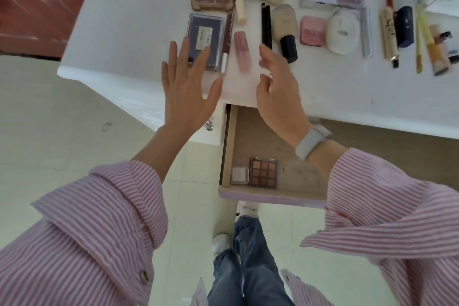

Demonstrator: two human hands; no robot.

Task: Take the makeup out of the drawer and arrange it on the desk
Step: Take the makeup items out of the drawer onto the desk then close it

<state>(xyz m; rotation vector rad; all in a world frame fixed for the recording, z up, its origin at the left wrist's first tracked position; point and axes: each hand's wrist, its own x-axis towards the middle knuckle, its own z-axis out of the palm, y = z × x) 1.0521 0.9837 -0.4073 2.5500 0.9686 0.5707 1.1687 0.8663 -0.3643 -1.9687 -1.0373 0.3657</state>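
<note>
White surface (pixel 139 32) with makeup laid out in rows, and our two hands above its near edge, holding nothing.

Our left hand (pixel 185 87) is spread flat, fingers (pixel 173 57) straight, over the corner of a clear case with a dark insert (pixel 205 41); whether it touches we cannot tell. Our right hand (pixel 278 89) hangs with loosely bent fingers beside a pink tube (pixel 242 51), released, a grey band (pixel 311 141) on its wrist. Between case and tube lies a brown lip pencil (pixel 227 40). Below, the open drawer (pixel 248 136) holds a nine-pan eyeshadow palette (pixel 263 172) just beside a small pale compact (pixel 239 175).
</note>
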